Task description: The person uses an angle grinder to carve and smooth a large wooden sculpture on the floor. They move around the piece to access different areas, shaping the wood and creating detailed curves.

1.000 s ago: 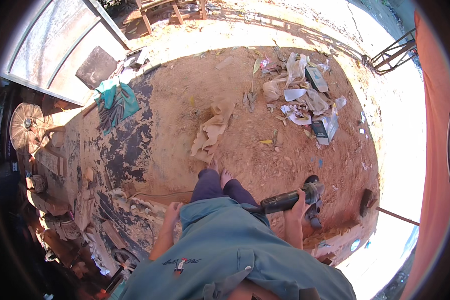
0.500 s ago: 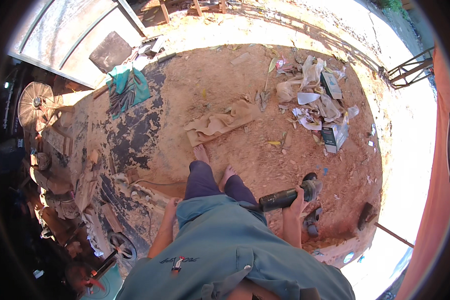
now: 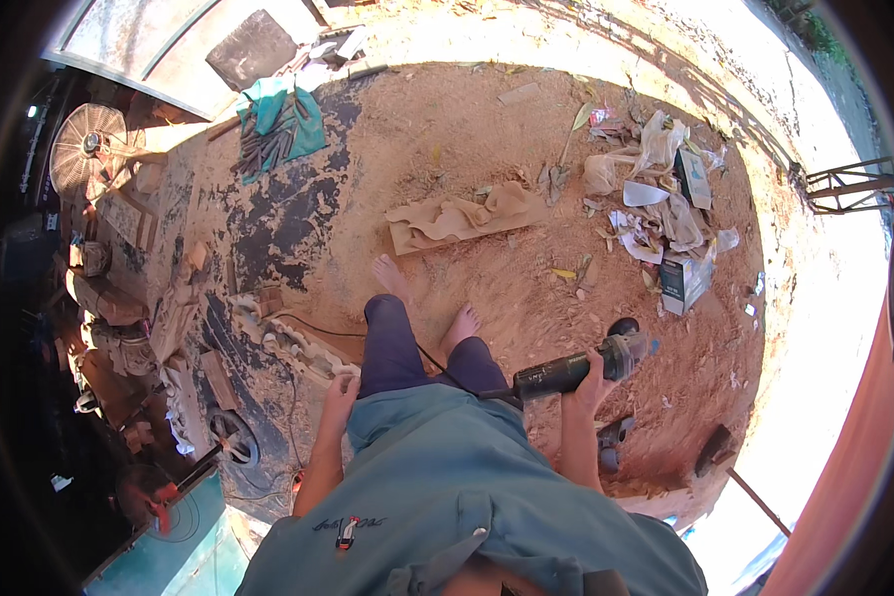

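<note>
My right hand (image 3: 589, 385) is closed around an angle grinder (image 3: 553, 375) with a long dark green body, held level out to my right. Its grey head (image 3: 623, 356) points away to the right, with a round black part beyond it. A dark cord (image 3: 435, 360) runs from the grinder's rear end across in front of my legs. My left hand (image 3: 341, 389) hangs beside my left thigh, fingers curled in, with nothing showing in it.
A crumpled brown sheet (image 3: 467, 219) lies ahead of my bare feet. Paper, plastic and boxes (image 3: 683, 283) are heaped at right. A green cloth (image 3: 308, 121) with dark strips lies far left, near a fan (image 3: 89, 144). Wood pieces, a wheel (image 3: 233, 437) and sandals (image 3: 611, 444) lie closer.
My view has shifted, so the ground things sit differently in it. My right hand still grips the grinder, and its cord now shows in front of my legs. My left hand stays by my thigh.
</note>
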`<state>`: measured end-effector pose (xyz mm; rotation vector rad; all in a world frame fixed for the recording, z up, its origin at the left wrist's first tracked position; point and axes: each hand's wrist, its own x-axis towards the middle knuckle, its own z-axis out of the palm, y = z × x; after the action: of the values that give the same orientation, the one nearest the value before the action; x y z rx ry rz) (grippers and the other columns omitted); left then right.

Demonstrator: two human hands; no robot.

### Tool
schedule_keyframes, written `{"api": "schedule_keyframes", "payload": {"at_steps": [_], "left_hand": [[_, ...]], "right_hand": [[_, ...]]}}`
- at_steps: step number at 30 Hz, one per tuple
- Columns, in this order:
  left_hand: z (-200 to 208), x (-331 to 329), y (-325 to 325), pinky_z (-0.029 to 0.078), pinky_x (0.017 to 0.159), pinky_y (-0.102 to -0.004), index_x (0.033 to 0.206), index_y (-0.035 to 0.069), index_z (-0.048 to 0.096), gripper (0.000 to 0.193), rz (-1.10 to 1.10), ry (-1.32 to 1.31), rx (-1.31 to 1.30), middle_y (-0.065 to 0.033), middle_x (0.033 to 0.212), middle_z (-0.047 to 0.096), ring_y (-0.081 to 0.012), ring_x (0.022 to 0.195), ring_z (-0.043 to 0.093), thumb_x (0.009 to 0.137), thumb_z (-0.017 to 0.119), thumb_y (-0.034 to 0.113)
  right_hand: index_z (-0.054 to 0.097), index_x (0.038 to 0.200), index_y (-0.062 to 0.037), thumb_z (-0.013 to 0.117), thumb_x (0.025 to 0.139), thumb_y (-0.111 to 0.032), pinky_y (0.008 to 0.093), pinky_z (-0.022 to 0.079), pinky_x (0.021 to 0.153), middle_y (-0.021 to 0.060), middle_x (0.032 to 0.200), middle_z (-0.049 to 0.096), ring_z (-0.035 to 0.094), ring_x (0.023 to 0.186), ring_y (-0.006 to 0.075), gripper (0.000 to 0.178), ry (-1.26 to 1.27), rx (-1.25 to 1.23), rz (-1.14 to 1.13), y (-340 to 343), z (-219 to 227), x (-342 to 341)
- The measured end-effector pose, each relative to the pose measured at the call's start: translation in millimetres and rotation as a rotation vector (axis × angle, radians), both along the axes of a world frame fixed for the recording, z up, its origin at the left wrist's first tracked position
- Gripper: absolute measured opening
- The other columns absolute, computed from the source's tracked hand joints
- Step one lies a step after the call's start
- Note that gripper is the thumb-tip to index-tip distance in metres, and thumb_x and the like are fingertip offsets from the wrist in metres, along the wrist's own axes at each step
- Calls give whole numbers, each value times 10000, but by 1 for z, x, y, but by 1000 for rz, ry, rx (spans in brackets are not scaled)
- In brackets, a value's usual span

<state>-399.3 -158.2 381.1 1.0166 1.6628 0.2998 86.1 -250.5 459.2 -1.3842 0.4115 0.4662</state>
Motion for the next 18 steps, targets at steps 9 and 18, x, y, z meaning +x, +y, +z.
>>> {"api": "schedule_keyframes", "payload": {"at_steps": [9,18], "left_hand": [[48,3,-12,532,912,-348,1215,-41,692,472,305,21,154,-138,1036,739,-204,984,679,1144,531,397],[71,32,27,570,931,-413,1238,0,686,403,269,178,427,-200,1101,763,-325,1029,742,1082,641,369]], "right_hand": [[533,1244,-68,749,891,-99,452,663,774,120,1024,678,723,913,282,415,-31,266,46,40,47,72],[635,1227,-31,777,865,-338,511,568,1028,164,1150,690,692,1102,348,495,-186,357,26,39,92,168]]}}
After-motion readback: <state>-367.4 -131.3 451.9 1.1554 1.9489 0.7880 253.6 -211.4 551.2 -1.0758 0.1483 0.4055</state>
